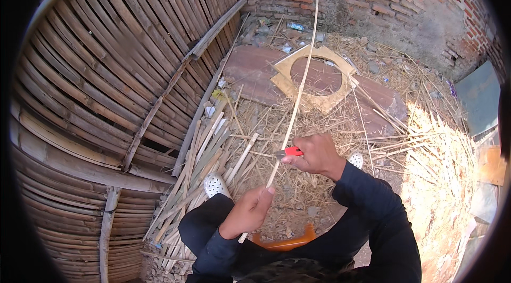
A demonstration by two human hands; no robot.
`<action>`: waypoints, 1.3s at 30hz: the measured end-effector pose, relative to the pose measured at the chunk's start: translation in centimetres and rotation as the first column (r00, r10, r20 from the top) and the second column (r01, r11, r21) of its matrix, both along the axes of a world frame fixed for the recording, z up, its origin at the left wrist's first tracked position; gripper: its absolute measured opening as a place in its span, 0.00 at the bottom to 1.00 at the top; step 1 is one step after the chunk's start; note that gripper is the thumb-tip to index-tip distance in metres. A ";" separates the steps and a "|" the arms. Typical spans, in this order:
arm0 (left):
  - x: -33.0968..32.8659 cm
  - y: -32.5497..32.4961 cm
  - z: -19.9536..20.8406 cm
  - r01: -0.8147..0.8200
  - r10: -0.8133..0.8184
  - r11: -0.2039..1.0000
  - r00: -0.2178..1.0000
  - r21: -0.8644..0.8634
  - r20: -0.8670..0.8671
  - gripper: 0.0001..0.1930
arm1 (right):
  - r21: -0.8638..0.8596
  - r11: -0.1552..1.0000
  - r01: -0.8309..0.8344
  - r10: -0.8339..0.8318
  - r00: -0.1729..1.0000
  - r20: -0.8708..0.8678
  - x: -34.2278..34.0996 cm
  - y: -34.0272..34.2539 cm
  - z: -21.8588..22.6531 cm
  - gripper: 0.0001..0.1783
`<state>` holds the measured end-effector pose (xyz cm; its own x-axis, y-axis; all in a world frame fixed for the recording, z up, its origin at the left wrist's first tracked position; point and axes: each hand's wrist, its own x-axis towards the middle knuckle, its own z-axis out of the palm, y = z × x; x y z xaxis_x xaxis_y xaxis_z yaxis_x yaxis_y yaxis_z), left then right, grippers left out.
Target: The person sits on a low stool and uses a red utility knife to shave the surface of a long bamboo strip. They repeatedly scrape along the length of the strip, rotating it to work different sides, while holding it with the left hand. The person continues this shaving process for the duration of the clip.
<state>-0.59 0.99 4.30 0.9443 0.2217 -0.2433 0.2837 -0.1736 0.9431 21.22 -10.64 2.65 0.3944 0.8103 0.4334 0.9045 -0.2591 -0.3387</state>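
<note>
Head view looks down on a long thin pale bamboo strip [296, 103], running up from the lap toward the square plywood frame with a round hole [314, 77]. Left hand [249, 211] is closed around its lower end; right hand [315, 154], nearer that frame, grips a red-handled knife [290, 151] with the blade on the strip. Risky, I'd say: a slip toward the left fingers could cut them, or the strip might split crookedly.

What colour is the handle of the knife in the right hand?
Bright red, seen in the head view: the knife handle pokes out of the right hand.
</note>
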 end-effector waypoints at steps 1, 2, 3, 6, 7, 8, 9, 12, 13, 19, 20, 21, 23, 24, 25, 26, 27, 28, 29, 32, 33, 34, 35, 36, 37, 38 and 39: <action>-0.3 -0.1 -0.3 -0.011 0.011 0.999 1.000 -0.045 0.006 0.18 | 0.003 0.999 -0.050 0.050 0.999 -0.001 -1.2 -0.2 -0.1 0.34; -0.4 -0.1 -0.4 -0.009 0.009 1.000 1.000 -0.020 0.013 0.18 | 0.018 1.000 -0.019 0.019 1.000 0.002 -0.8 -0.2 -0.5 0.34; -0.2 -0.1 -0.4 -0.007 0.007 1.000 1.000 0.005 0.020 0.18 | 0.033 0.999 0.013 -0.013 1.000 0.005 0.3 -0.1 -0.7 0.34; 0.2 -0.6 0.2 -0.010 0.009 0.999 0.999 0.039 0.043 0.18 | 0.050 0.995 0.083 -0.085 0.996 0.030 2.3 -0.1 -0.6 0.34; 0.5 -0.8 0.4 -0.005 0.004 0.999 0.999 0.035 0.048 0.17 | 0.050 0.996 0.080 -0.082 0.996 0.029 2.2 -0.2 -0.8 0.34; 0.7 -0.7 0.7 -0.008 0.006 0.999 0.999 0.041 0.054 0.17 | 0.058 0.996 0.070 -0.071 0.997 0.028 1.8 0.1 -0.6 0.34; 0.7 -0.6 0.7 -0.007 0.005 0.999 0.999 0.038 0.044 0.17 | 0.110 0.994 0.013 -0.014 1.000 0.004 0.5 0.1 -0.4 0.35; 0.2 -0.6 0.4 -0.001 -0.001 0.999 1.000 0.049 0.027 0.17 | 0.064 0.998 0.025 -0.029 0.998 0.055 1.2 0.1 0.0 0.35; 0.3 -1.0 0.7 0.006 -0.009 0.998 0.999 0.065 0.043 0.17 | 0.087 0.992 0.093 -0.101 0.991 0.085 3.7 0.1 -1.3 0.36; 0.4 -1.3 1.2 0.023 -0.026 0.997 0.999 0.078 0.034 0.19 | 0.180 0.981 0.070 -0.092 0.989 0.117 6.5 0.0 -1.8 0.39; 0.3 -1.3 1.1 0.023 -0.026 0.997 0.999 0.073 0.045 0.18 | 0.204 0.978 0.044 -0.073 0.988 0.138 6.9 0.1 -1.6 0.39; 0.3 -1.4 1.1 0.029 -0.033 0.995 0.998 0.096 0.047 0.18 | 0.200 0.977 0.070 -0.107 0.978 0.180 7.5 0.0 -1.8 0.39; 0.4 -1.9 0.9 0.037 -0.044 0.990 0.998 0.133 0.054 0.18 | 0.185 0.976 0.120 -0.167 0.949 0.267 9.3 -0.5 -2.4 0.38; 0.4 -2.1 1.0 0.043 -0.050 0.989 0.997 0.140 0.051 0.18 | 0.182 0.973 0.139 -0.183 0.950 0.255 9.9 -0.6 -2.7 0.38; 0.3 -2.2 1.3 0.052 -0.060 0.987 0.997 0.149 0.048 0.18 | 0.181 0.970 0.161 -0.203 0.949 0.241 10.4 -0.9 -2.7 0.38; 0.3 -2.3 1.5 0.062 -0.070 0.985 0.997 0.159 0.044 0.18 | 0.180 0.966 0.184 -0.223 0.948 0.227 10.8 -0.9 -2.8 0.37; 0.2 -2.3 1.2 0.062 -0.074 0.980 0.996 0.190 0.058 0.18 | 0.167 0.968 0.189 -0.225 0.946 0.234 11.3 -0.8 -2.9 0.37; 0.2 -2.3 0.6 0.058 -0.077 0.973 0.994 0.223 0.076 0.18 | 0.184 0.958 0.219 -0.260 0.933 0.247 11.7 -0.6 -3.1 0.37; 0.2 -2.4 0.3 0.053 -0.080 0.965 0.993 0.256 0.093 0.18 | 0.201 0.948 0.248 -0.295 0.920 0.259 12.1 -0.4 -3.3 0.38; 0.3 -3.0 -0.1 0.110 -0.116 0.977 0.993 0.183 0.023 0.17 | 0.011 0.823 0.568 -0.559 0.806 0.195 15.3 -1.4 -4.8 0.41; 0.3 -3.4 -0.4 0.170 -0.175 0.973 0.984 0.159 0.021 0.17 | -0.026 0.691 0.722 -0.722 0.691 -0.015 19.9 -4.1 -5.4 0.42; -0.7 -4.3 -0.9 0.242 -0.245 0.962 0.969 0.128 0.010 0.17 | -0.113 0.531 0.840 -0.838 0.500 -0.217 23.7 -8.1 -6.3 0.43; -2.3 -4.1 -1.4 0.270 -0.270 0.955 0.963 0.124 -0.018 0.17 | -0.133 0.573 0.809 -0.800 0.517 -0.303 23.0 -9.6 -6.5 0.43; -2.7 -3.7 -1.0 0.294 -0.291 0.950 0.956 0.107 -0.041 0.17 | -0.121 0.605 0.787 -0.760 0.526 -0.382 22.0 -10.6 -5.8 0.44; -2.1 -3.4 -0.6 0.310 -0.310 0.946 0.951 0.097 -0.022 0.16 | 0.044 0.594 0.803 -0.737 0.565 -0.370 21.2 -10.3 -6.3 0.44; -2.2 -4.1 -1.0 0.334 -0.334 0.942 0.943 0.022 -0.014 0.16 | 0.150 0.574 0.805 -0.740 0.588 -0.327 19.4 -10.9 -7.0 0.45; -1.9 -4.2 -1.3 0.313 -0.313 0.949 0.950 -0.021 -0.014 0.16 | -0.038 0.554 0.832 -0.783 0.505 -0.363 19.9 -10.9 -6.2 0.44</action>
